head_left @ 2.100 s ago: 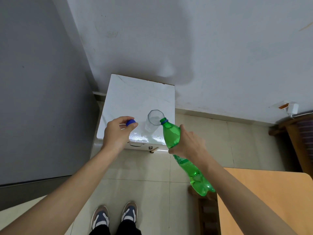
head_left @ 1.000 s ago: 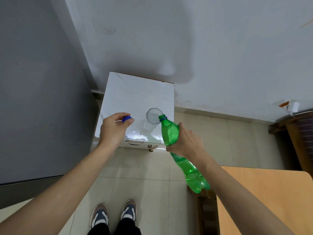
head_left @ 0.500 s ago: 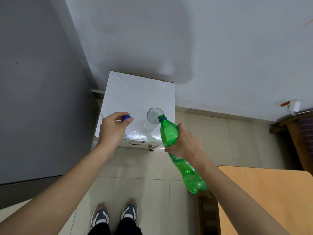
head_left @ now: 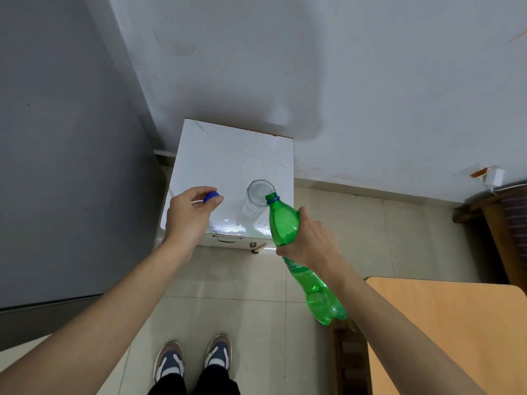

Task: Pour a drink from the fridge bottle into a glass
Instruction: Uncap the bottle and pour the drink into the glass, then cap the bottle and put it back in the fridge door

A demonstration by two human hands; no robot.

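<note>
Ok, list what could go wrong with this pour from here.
1. The glass stands near the front right corner of the white cabinet; a nudge from the green bottle could tip it off the edge.
2. The bottle mouth sits right at the glass rim, so the drink might run down the outside.
3. The left hand holds only the blue cap, so nothing steadies the glass while the right hand tilts the bottle.

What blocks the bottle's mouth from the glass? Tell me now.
Nothing visible. The green bottle, tilted in the right hand, has its uncapped mouth at the rim of the glass. The blue cap is off, held aside in the left hand.
</note>
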